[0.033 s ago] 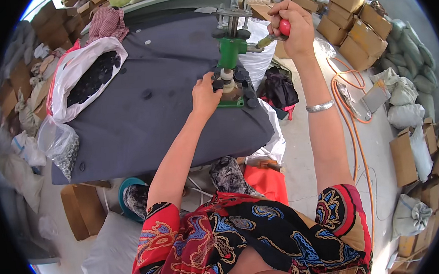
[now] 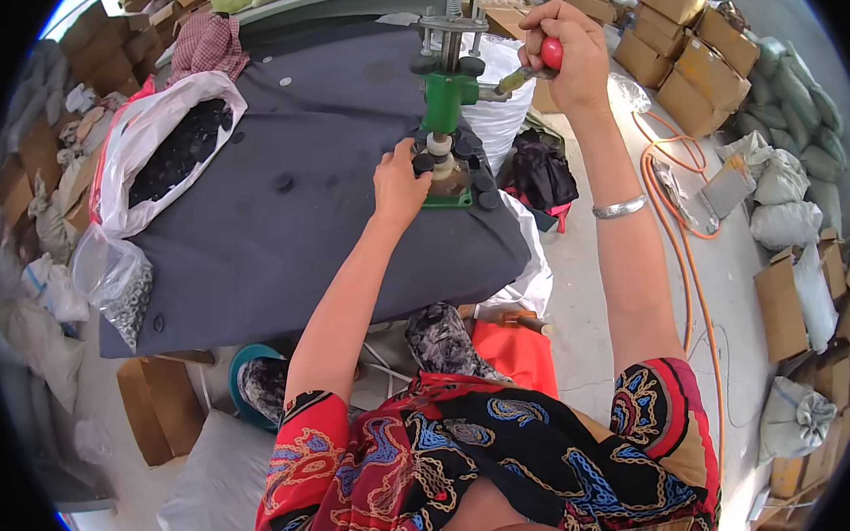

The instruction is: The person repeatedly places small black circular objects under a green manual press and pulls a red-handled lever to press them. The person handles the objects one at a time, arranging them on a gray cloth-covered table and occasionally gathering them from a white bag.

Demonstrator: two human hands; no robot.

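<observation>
A green hand press (image 2: 443, 106) stands at the right end of the dark cloth-covered table (image 2: 347, 241). My right hand (image 2: 575, 51) is closed around its lever (image 2: 514, 81), beside the red ball knob (image 2: 552, 53), raised to the right of the press. At the press base my left hand (image 2: 401, 182) pinches a small black round cap (image 2: 423, 163), next to the pale plunger tip (image 2: 440, 144). Several more black round caps (image 2: 488, 200) lie around the base. Part of the base is hidden by my left fingers.
On the table's left lie an open white sack (image 2: 126, 206) of black pieces and a clear bag (image 2: 126, 291) of small metal parts. A checked cloth (image 2: 207, 48) sits at the back. Cartons (image 2: 698, 68) and an orange hose (image 2: 667, 214) are on the right.
</observation>
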